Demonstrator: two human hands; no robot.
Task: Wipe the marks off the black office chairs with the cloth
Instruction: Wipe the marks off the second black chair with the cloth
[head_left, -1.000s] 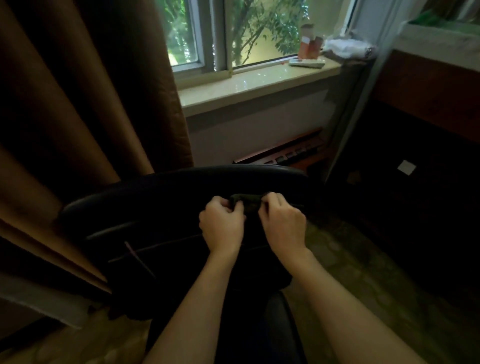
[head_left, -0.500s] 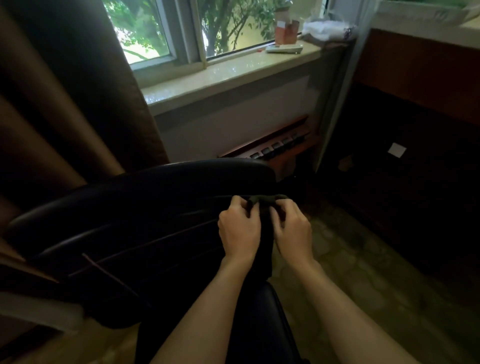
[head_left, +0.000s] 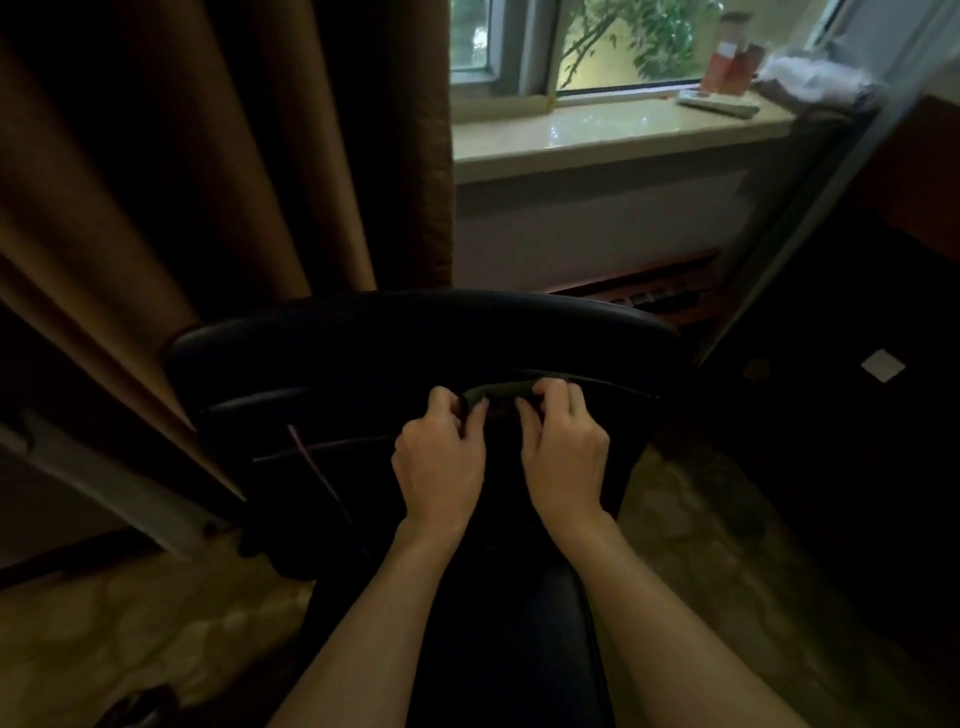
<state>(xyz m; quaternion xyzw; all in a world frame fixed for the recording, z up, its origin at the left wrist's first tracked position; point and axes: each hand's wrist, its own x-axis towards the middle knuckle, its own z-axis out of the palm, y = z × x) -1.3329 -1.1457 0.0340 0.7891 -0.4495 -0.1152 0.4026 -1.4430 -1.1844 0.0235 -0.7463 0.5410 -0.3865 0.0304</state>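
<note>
A black office chair (head_left: 363, 353) stands right in front of me, its backrest top curving across the middle of the view. A pale scratch-like mark (head_left: 317, 467) runs down the backrest at the left. A dark cloth (head_left: 500, 393) is stretched between my two hands against the backrest. My left hand (head_left: 441, 462) pinches the cloth's left end. My right hand (head_left: 563, 452) pinches its right end. Most of the cloth is hard to tell from the dark chair.
A brown curtain (head_left: 182, 182) hangs at the left behind the chair. A window sill (head_left: 597, 135) at the back holds a red box (head_left: 730, 65), a remote (head_left: 719, 103) and a white bundle (head_left: 815, 83). Dark furniture (head_left: 857, 415) stands at the right on patterned floor (head_left: 701, 545).
The view has swung left, so the curtain fills more of the frame. My hands have drawn slightly apart, still holding the cloth on the backrest.
</note>
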